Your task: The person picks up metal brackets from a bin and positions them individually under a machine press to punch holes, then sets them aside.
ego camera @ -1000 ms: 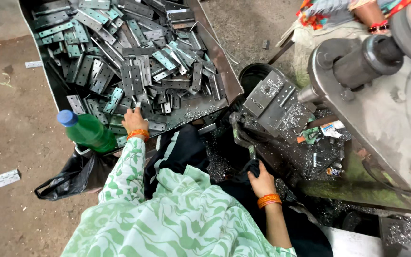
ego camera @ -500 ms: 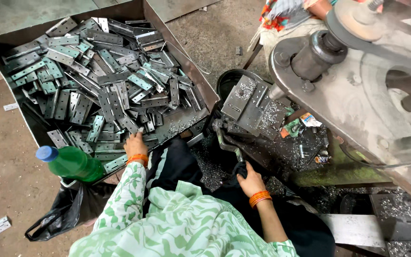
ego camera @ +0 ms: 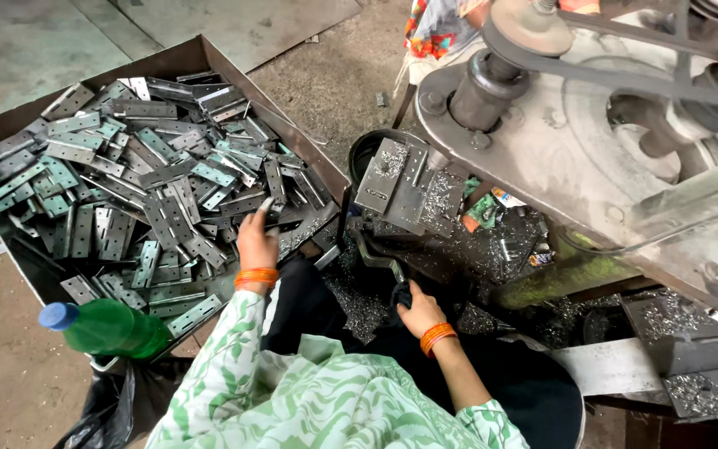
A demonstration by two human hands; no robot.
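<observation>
My left hand (ego camera: 256,239) reaches into a large tray (ego camera: 209,51) filled with several flat perforated metal strips (ego camera: 130,179), fingers touching a strip near the tray's right side. My right hand (ego camera: 416,308) is closed around a dark lever handle (ego camera: 378,255) at the base of a press machine (ego camera: 592,141). A metal jig block (ego camera: 405,185) covered in shavings sits just above that hand. Both wrists wear orange bangles.
A green plastic bottle (ego camera: 105,328) with a blue cap lies at the tray's near corner, above a black bag (ego camera: 97,411). Metal shavings (ego camera: 492,249) litter the machine bed. Another person's colourful clothing (ego camera: 438,25) shows at the top. Metal plates (ego camera: 683,366) lie at right.
The view has shifted, bringing the tray further left. My left hand has moved up from the tray's edge onto the strips. My right hand stays on the lever.
</observation>
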